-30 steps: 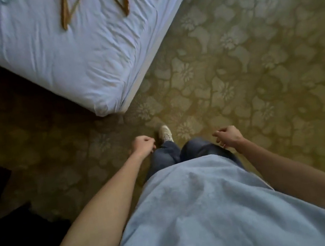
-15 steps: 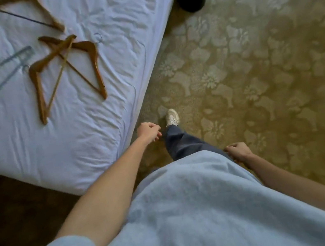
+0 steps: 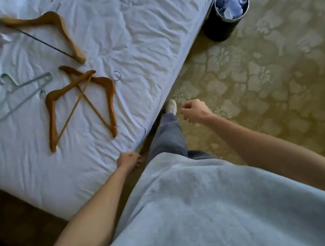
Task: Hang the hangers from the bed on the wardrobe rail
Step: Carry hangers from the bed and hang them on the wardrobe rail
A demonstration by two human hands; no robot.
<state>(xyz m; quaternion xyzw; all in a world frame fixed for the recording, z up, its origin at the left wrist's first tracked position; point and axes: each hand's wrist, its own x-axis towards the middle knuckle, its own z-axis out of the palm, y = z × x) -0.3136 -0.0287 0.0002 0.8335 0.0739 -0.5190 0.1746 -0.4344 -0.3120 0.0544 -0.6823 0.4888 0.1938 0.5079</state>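
Four hangers lie flat on the bed [image 3: 142, 39], none yet picked up. Nearest the person is a crossed pair of wooden hangers [image 3: 80, 102]: their shoulders meet towards the far side, their arms splay down towards the near edge of the mattress, and one metal hook [image 3: 118, 75] pokes out on the right of the pair. Just beside them on the left lies a pale wire hanger [image 3: 17, 94], and farther up the sheet a single wooden hanger [image 3: 50, 32] with a dark bar, angled across the bed.

The crossed pair lies ahead and to the left of both hands. The left hand [image 3: 128, 159] is the nearer one: it hangs at the bed's near edge, over the corner of the mattress, fingers curled loosely and holding nothing. The lower tips of the pair point roughly back towards it. The right hand [image 3: 194, 110] is out over the patterned carpet [image 3: 280, 80], off the bed, its grip also loosely curled and empty; to reach the hangers it would have to cross the body line and the mattress edge.

So the coming reach probably belongs to the left hand, forward and slightly left, onto the lower arms or the crossing of the pair. One foot [image 3: 171, 106] is planted beside the bed edge. A dark wastebasket [image 3: 225, 27] stands on the carpet by the bed's far side, well apart from the hangers. The wardrobe rail is not in view.
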